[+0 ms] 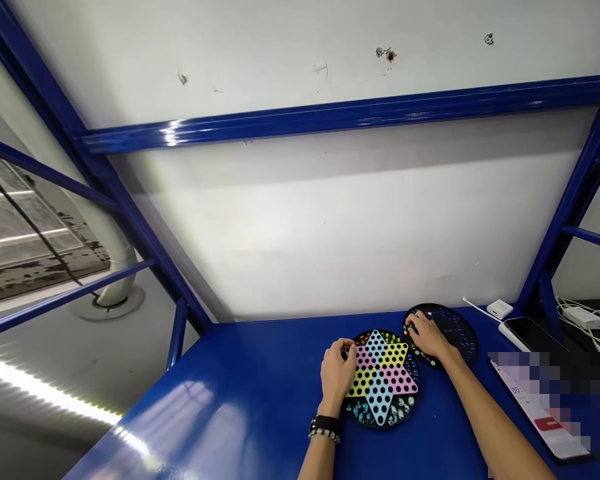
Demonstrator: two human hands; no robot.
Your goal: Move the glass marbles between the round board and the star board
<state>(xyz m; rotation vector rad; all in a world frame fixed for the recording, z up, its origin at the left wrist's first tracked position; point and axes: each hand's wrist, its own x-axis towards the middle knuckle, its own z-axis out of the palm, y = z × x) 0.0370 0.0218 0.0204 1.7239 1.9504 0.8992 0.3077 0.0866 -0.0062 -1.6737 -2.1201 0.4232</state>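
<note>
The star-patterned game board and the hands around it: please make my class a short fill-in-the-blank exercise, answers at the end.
1. The star-patterned board has a light blue top point and a ____ lower-right point.
2. The black wristband is on the person's ____ arm.
3. The hand over the round black disc is the person's ____ one.
4. The table under the board is coloured ____.

Missing words: pink; left; right; blue.

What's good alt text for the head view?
The left hand is at the left side of a star-patterned game board; the right hand is over a black tray beside it, on a blue table with a phone at right.
</note>
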